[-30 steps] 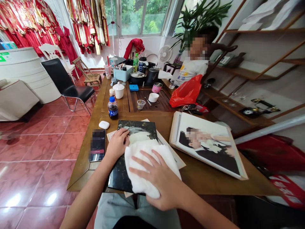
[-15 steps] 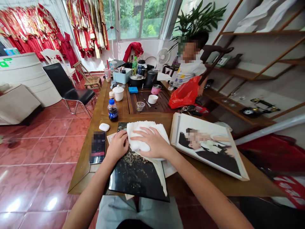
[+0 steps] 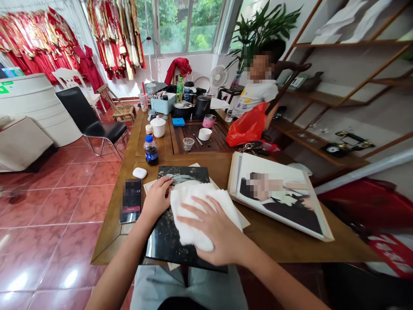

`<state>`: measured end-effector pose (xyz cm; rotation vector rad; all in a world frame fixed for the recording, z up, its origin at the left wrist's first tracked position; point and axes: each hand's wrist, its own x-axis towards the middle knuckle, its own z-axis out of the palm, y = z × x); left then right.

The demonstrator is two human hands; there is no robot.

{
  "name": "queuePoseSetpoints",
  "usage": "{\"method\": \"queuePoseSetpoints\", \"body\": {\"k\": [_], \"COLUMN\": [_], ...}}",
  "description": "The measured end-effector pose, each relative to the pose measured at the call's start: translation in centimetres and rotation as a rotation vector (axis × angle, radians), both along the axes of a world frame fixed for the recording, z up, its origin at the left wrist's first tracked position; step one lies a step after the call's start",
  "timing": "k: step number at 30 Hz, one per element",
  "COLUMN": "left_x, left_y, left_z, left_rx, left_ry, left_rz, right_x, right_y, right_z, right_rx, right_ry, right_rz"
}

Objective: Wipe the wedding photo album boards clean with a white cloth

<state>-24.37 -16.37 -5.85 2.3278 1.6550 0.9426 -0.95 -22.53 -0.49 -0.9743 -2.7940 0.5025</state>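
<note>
A black glossy photo panel (image 3: 154,247) lies on pale board at the table's near edge, overhanging my lap. Pale specks and a grey printed area show on its upper part. My right hand (image 3: 214,230) presses a folded white cloth (image 3: 189,196) onto the panel, fingers splayed over the top and thumb by the near edge. At the panel's upper left edge, my left hand (image 3: 158,196) keeps hold with curled fingers close together. The cloth hides the panel's middle and right side.
Left of the panel lie a phone (image 3: 131,201) and a white earbud case (image 3: 140,173). A cola bottle (image 3: 151,150) stands beyond. A framed photo (image 3: 284,219) lies right, near a red plastic bag (image 3: 248,127). Another person (image 3: 256,94) sits across the table.
My right hand and the white cloth have slid toward me, uncovering the panel's top and its grey print. My left hand stays at the edge.
</note>
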Motion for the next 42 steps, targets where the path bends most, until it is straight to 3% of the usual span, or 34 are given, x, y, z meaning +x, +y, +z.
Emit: {"method": "queuePoseSetpoints", "body": {"k": [4, 9, 16, 18, 22, 25, 30, 32, 35, 39, 42], "left_x": [0.0, -0.4, -0.6, -0.7, -0.7, -0.7, -0.6, -0.5, -0.2, 0.5, 0.7], "left_y": [0.2, 0.9, 2.2, 2.6, 3.4, 3.9, 3.9, 3.7, 3.1, 2.1, 1.6], "left_z": [-0.2, 0.5, 1.7, 1.8, 1.9, 2.0, 2.2, 2.4, 2.8, 3.2, 3.2], "left_rx": [0.024, 0.015, 0.024, 0.021, 0.017, 0.022, 0.004, 0.002, -0.014, -0.056, -0.094], "left_ry": [-0.003, 0.033, 0.121, 0.137, 0.156, 0.173, 0.245, 0.263, 0.351, 0.491, 0.505], "left_rz": [-0.005, -0.062, -0.194, -0.219, -0.283, -0.324, -0.305, -0.27, -0.156, 0.053, 0.159], "right_x": [1.0, 2.6, 7.3, 9.2, 13.3, 16.1, 18.6, 18.4, 16.1, 10.8, 7.3], "right_y": [-2.8, -2.5, 0.6, 1.8, 4.6, 6.9, 9.0, 8.7, 7.0, 3.9, 2.6], "right_z": [-0.2, -0.4, 1.7, 2.3, 2.2, 0.4, -3.6, -3.8, -2.3, -0.4, -0.9], "right_rx": [-0.036, 0.176, 0.418, 0.501, 0.654, 0.672, 0.626, 0.635, 0.726, 0.733, 0.649], "right_ry": [-0.022, 0.173, 0.61, 0.557, 0.163, -0.05, -0.147, -0.141, -0.092, -0.012, -0.007], "right_rz": [0.075, 0.082, -0.227, -0.333, -0.506, -0.526, -0.502, -0.509, -0.514, -0.238, -0.001]}}
